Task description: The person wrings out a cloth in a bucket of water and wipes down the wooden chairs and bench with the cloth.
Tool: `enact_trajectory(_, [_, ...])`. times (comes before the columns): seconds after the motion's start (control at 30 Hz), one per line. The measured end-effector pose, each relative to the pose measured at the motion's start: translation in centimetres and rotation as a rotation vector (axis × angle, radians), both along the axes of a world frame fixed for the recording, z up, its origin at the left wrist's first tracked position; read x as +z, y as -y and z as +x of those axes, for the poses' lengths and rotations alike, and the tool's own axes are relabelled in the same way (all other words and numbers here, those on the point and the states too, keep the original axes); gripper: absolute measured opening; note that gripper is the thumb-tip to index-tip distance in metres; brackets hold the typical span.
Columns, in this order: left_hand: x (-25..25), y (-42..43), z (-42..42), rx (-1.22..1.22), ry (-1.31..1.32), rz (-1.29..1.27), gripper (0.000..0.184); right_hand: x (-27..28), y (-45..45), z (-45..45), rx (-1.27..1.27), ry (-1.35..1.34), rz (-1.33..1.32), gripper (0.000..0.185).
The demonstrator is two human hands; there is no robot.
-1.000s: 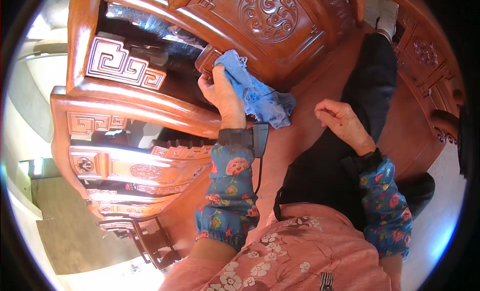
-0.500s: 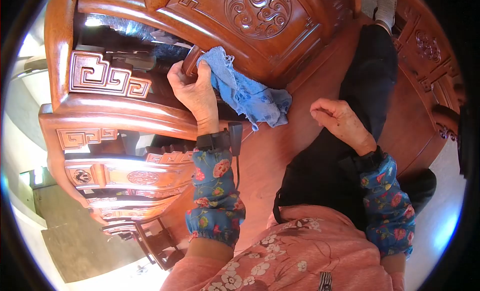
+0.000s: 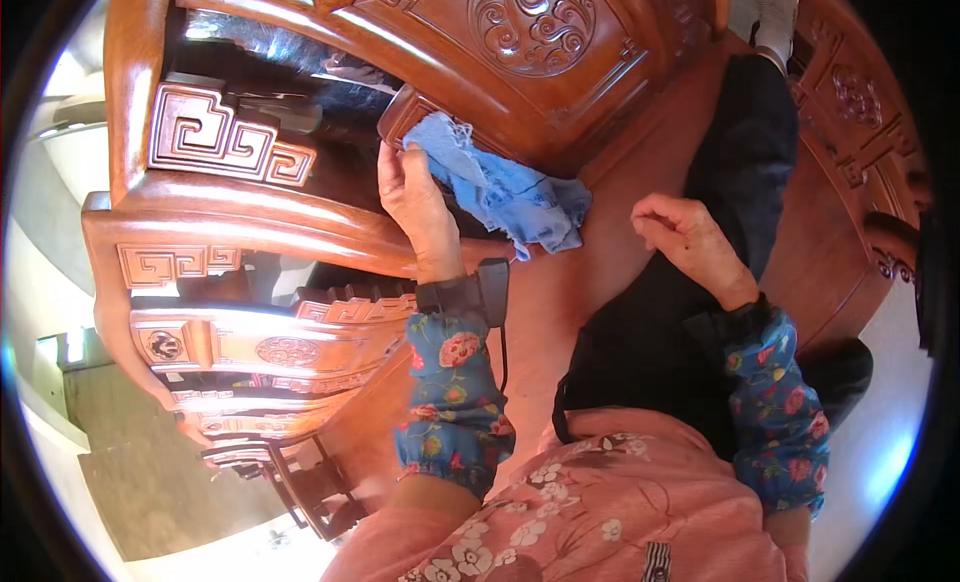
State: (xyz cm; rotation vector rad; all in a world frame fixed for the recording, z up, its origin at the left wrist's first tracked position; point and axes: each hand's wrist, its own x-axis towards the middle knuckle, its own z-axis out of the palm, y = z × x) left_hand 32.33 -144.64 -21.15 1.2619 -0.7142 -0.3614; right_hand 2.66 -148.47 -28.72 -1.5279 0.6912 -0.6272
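Note:
A frayed blue cloth (image 3: 505,187) drapes along the lower edge of a carved wooden panel (image 3: 560,107). My left hand (image 3: 415,202) grips one end of it, with the thumb on the cloth and the fingers around the panel's stepped wooden corner (image 3: 405,112). The fingertips are partly hidden by the wood. My right hand (image 3: 693,247) rests above my dark-trousered leg, away from the cloth. Its fingers are loosely curled in, and nothing shows in them.
Glossy wooden rails with a fretwork scroll (image 3: 225,137) run along the left. Further carved chair backs (image 3: 285,352) line up below them. Under me is a reddish wooden seat (image 3: 540,317). Another carved panel (image 3: 855,97) stands at the right.
My left hand has slid a little right and down with the cloth along the panel's corner. The view has shifted slightly. My right hand stays almost where it was.

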Motion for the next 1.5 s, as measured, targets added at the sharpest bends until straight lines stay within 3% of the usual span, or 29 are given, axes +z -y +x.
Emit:
enact_trajectory(0.1, [0.2,0.1,0.0,-0.014,0.002,0.010,0.035,0.3,-0.1,0.0,-0.009,0.024,0.009,0.007])
enact_trajectory(0.27, [-0.5,0.3,0.3,0.026,0.278,-0.021,0.029,-0.1,-0.2,0.1,-0.017,0.053,0.009,0.009])
enact_trajectory(0.67, [-0.5,0.7,0.4,0.177,0.162,-0.018,0.024,0.1,-0.1,0.4,-0.005,-0.013,-0.036,0.008])
enact_trajectory(0.83, [-1.0,0.5,-0.7,0.065,0.158,-0.049,0.033,0.3,0.2,0.3,0.024,-0.034,0.032,0.008])
enact_trajectory(1.1, [-0.7,-0.2,0.7,-0.096,0.254,-0.042,0.033,-0.3,0.0,0.1,0.001,0.011,-0.008,0.008])
enact_trajectory(1.43, [-2.4,2.2,0.2,0.283,0.332,-0.105,0.023,-0.1,0.0,0.2,0.033,-0.074,-0.016,0.008])
enact_trajectory(1.5, [-2.2,1.8,0.1,0.233,0.313,-0.091,0.026,0.1,-0.2,0.1,0.030,-0.059,-0.003,0.008])
